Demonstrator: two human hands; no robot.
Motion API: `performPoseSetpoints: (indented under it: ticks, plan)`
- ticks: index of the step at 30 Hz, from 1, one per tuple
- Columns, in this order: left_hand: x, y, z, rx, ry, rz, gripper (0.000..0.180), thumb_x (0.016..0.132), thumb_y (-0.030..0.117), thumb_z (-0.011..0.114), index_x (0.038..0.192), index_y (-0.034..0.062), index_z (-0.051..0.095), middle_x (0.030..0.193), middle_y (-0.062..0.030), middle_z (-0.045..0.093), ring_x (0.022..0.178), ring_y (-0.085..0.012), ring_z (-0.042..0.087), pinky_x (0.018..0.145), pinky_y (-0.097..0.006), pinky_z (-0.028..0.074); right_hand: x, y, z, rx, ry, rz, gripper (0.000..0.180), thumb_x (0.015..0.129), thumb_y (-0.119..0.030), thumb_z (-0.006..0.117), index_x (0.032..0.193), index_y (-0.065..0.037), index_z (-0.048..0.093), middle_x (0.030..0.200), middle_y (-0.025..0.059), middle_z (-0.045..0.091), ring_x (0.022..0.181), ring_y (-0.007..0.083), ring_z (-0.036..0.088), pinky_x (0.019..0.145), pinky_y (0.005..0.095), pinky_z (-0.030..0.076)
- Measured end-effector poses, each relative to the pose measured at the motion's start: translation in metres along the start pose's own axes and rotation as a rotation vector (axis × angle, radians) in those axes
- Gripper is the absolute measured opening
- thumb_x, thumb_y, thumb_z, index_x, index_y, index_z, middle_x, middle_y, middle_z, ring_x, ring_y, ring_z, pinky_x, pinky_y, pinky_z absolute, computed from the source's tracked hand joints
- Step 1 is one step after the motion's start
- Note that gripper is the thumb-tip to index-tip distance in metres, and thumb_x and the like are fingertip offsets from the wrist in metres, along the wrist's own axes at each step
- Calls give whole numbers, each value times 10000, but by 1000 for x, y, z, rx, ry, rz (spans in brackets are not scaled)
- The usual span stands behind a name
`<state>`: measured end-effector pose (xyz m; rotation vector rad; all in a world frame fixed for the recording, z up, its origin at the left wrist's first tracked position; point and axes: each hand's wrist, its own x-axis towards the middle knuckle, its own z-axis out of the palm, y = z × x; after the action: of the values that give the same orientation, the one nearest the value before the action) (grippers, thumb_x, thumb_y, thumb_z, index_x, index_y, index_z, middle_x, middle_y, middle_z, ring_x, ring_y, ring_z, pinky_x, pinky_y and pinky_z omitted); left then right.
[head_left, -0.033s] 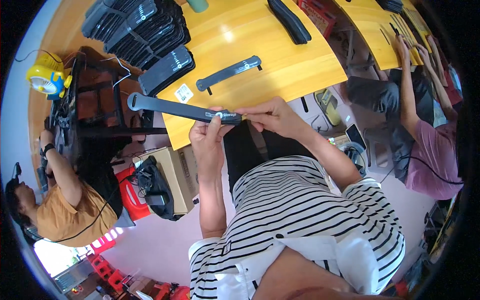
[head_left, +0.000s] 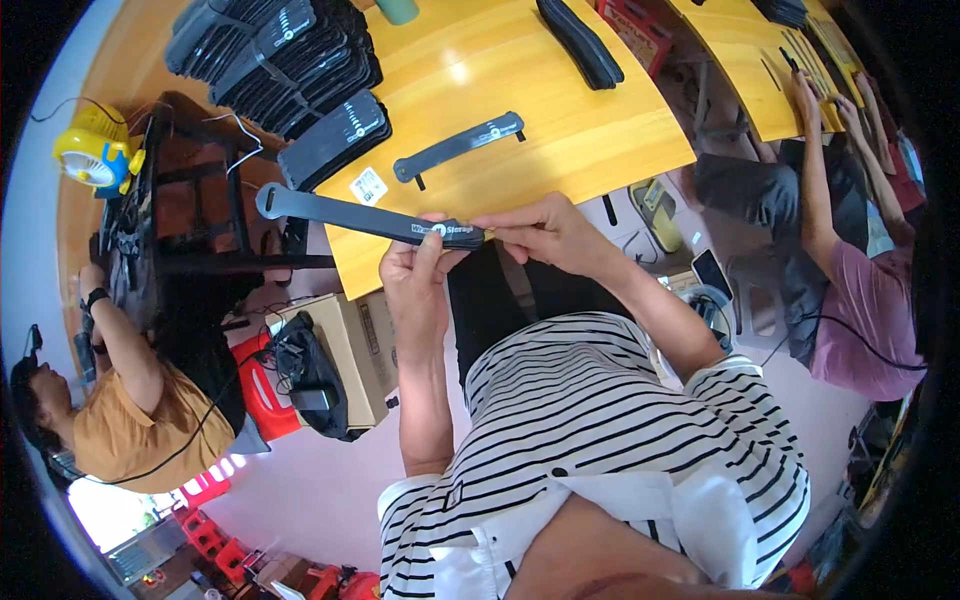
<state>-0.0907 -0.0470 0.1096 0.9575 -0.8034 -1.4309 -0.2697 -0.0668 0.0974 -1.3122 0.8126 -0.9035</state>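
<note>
My left hand [head_left: 420,275] is closed around the right end of a bundle of flat black straps [head_left: 340,211], thumb on top over white print. The upper strap reaches out to the left and ends in a rounded tip with a slot. My right hand [head_left: 550,235] is closed in a pinch at the bundle's right end; what lies between its fingertips is too small to make out. Beyond my hands a single black strap [head_left: 458,148] lies on the yellow table [head_left: 450,60], with a short dark tab sticking out near each end.
Large stacks of black straps [head_left: 285,70] fill the table's far left, by a white label [head_left: 368,185]. Another strap pile [head_left: 580,45] lies far right. People sit on both sides, in an orange shirt [head_left: 165,430] and a purple shirt [head_left: 865,325]. A cardboard box [head_left: 345,350] stands below left.
</note>
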Motion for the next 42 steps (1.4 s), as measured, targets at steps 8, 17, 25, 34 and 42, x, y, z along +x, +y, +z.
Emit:
performPoseSetpoints:
  ticks: [8,17,25,34,42]
  plan:
    - [5,-5,-1,-4,26,-7,208,914,167,484,1008,-10,541,858,-89,624,775,-155,631,686,-278,553,-7,-3,15,-363,140,-226,300,832,-13,512,1111,-71,604,585,44,518,511,118,503,497,240,397]
    - [12,-12,-18,-251,-91,-329,278,931,261,454,1021,11,535,870,-82,623,801,-144,624,720,-266,542,-10,-6,16,-437,125,-319,371,787,18,521,1136,-88,587,768,96,577,651,187,551,588,267,435]
    - [3,-18,-9,-170,-78,-231,265,882,111,532,1110,-21,501,913,-93,618,827,-180,625,744,-301,546,-12,-4,17,-439,85,-213,312,826,-19,526,1132,-58,575,958,114,651,828,180,630,735,266,463]
    - [4,-8,-22,-76,-216,-322,412,761,-45,603,1150,-48,467,868,-117,631,751,-194,654,682,-279,568,-12,-1,-3,414,-202,404,290,900,-84,481,1176,-94,568,561,-52,384,457,12,301,385,157,200]
    - [6,-20,-27,-192,-229,-452,395,755,-46,604,1132,-42,488,886,-146,635,742,-208,656,671,-284,570,-16,10,-5,386,-211,286,279,885,-129,520,1150,-69,582,566,-52,424,467,30,356,412,181,278]
